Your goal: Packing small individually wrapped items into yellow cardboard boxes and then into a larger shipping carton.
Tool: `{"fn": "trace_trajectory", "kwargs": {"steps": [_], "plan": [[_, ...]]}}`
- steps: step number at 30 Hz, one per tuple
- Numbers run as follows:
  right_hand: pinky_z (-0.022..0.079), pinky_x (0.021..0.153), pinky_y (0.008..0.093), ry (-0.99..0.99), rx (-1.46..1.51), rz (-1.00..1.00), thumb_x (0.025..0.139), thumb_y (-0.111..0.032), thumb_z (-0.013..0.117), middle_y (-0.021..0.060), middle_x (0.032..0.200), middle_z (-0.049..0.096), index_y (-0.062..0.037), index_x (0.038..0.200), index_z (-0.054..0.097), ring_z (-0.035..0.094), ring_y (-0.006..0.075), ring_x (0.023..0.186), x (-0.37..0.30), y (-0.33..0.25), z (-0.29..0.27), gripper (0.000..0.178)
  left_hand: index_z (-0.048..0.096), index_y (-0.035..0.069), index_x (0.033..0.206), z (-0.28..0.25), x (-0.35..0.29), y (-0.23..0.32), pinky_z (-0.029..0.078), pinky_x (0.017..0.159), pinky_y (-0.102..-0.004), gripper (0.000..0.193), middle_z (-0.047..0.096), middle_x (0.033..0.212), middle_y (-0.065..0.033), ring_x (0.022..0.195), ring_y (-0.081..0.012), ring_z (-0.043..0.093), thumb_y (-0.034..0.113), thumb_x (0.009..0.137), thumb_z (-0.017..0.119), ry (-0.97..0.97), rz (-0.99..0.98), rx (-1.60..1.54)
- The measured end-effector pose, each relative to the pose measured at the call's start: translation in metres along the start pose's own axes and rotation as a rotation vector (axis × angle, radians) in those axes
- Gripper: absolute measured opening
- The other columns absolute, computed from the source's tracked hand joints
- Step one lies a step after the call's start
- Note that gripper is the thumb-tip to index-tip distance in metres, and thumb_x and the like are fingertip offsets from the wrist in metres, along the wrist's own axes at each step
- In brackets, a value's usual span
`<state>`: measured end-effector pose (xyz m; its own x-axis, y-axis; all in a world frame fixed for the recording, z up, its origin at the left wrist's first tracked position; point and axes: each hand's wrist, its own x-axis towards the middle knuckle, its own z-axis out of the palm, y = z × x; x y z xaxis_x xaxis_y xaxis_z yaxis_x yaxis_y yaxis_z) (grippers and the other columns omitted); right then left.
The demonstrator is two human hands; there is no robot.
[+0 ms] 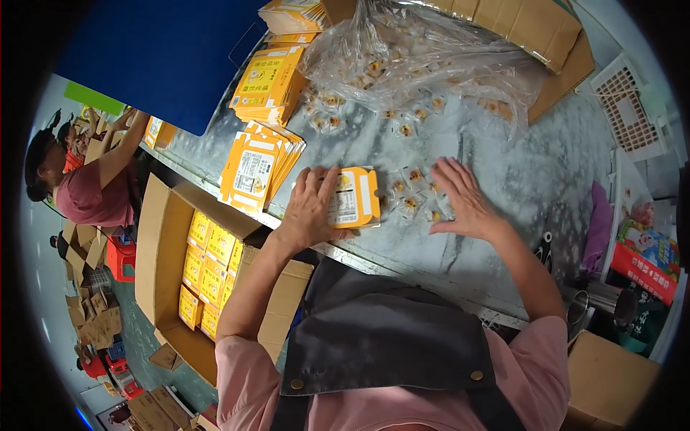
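Observation:
My left hand [307,208] grips a small yellow-and-white paper carton [352,195] near the table's front edge, fingers over its left part. The carton's end facing right looks unsealed, with a flap sticking out. Between that end and my right hand [467,205] lies a little group of clear-wrapped packets [411,194] with brown and yellow contents. My right hand rests flat with its fingers spread, the fingertips and thumb around the packets' right side. Flat yellow cartons [251,169] lie fanned in a stack left of my left hand.
More flat cartons [267,79] are stacked farther back. A clear plastic bag [431,54] spills loose packets onto the metal table [359,144]. A cardboard box [159,251] of filled yellow cartons stands at lower left. Scissors [544,248] and a purple cloth [596,223] lie right. Another person [93,187] works left.

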<state>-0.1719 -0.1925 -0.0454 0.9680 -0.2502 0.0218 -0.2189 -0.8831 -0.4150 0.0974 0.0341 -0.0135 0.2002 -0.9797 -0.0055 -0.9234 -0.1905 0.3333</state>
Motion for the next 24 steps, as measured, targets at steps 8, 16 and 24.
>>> {"fn": "trace_trajectory", "kwargs": {"steps": [8,16,24], "plan": [[0.023,0.119,0.0461,0.146,0.211,-0.146,0.073,-0.033,0.082,0.0207,0.153,0.025,-0.0005,0.146,0.028,0.025,0.035,0.143,0.02,-0.02,0.043,0.096,0.031,0.0,0.147,0.014,0.027,0.029,0.037,0.107,-0.0478,0.127,0.039,0.135,-0.0229,0.125,-0.0432,0.038,0.042,0.045,0.093,0.01,0.141,-0.046],[0.049,0.09,0.0422,0.078,0.26,0.213,0.075,-0.033,0.082,0.0163,0.13,0.043,-0.0011,0.139,0.043,0.058,0.037,0.106,-0.01,-0.03,0.016,0.082,0.03,0.0,0.147,0.015,0.016,0.028,0.038,0.106,-0.0501,0.125,0.039,0.136,-0.0232,0.124,-0.043,0.038,0.047,0.049,0.092,0.01,0.126,-0.001],[0.05,0.071,0.0313,0.204,0.733,0.195,0.085,0.003,0.058,0.0159,0.106,0.054,0.0063,0.114,0.058,0.061,0.0232,0.086,0.029,-0.055,0.061,0.029,0.031,-0.001,0.146,0.022,0.007,0.033,0.037,0.105,-0.0504,0.123,0.04,0.133,-0.0233,0.123,-0.0437,0.039,0.047,0.05,0.092,0.075,0.071,-0.001]]}}
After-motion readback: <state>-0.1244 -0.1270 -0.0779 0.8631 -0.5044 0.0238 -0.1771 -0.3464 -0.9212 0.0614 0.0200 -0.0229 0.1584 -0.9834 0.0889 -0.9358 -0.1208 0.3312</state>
